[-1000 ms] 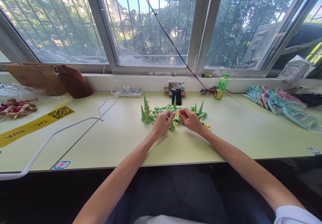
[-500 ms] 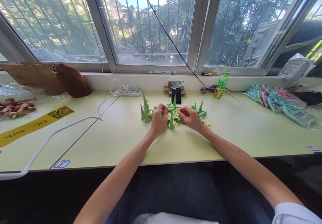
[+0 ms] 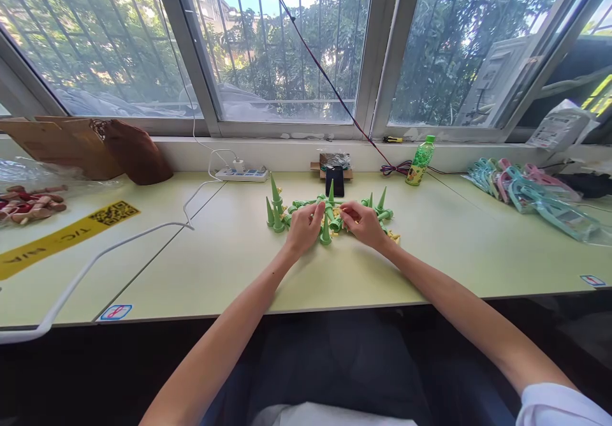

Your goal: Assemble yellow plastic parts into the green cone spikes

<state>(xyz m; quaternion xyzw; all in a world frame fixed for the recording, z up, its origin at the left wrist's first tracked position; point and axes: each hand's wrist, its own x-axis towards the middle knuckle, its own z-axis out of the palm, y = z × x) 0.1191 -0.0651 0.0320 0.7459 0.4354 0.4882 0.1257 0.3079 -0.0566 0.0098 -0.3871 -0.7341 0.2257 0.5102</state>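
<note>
Green plastic cone-shaped pieces (image 3: 326,229) and small yellow pieces (image 3: 394,237) lie in a cluster in the middle of the table. My left hand (image 3: 305,227) is over the left part of the cluster, fingers curled and thumb close to them; whatever it grips is hidden. Across from it, my right hand (image 3: 362,223) pinches with thumb and fingertips among the yellow pieces, and what lies in the pinch is too small to make out. Tall green cones (image 3: 275,190) stand upright left of my left hand. Another upright cone (image 3: 382,199) is beyond my right hand.
A black phone (image 3: 335,181) leans against a small cardboard box behind the cluster. A green-capped bottle (image 3: 421,161) and a power strip (image 3: 241,175) stand along the wall. Bagged pastel items (image 3: 540,199) lie at right; a white cable (image 3: 119,245) crosses the table at left.
My left hand's fingers have shifted slightly to the right and lowered, toward my right hand. The right hand stays nearly in place.
</note>
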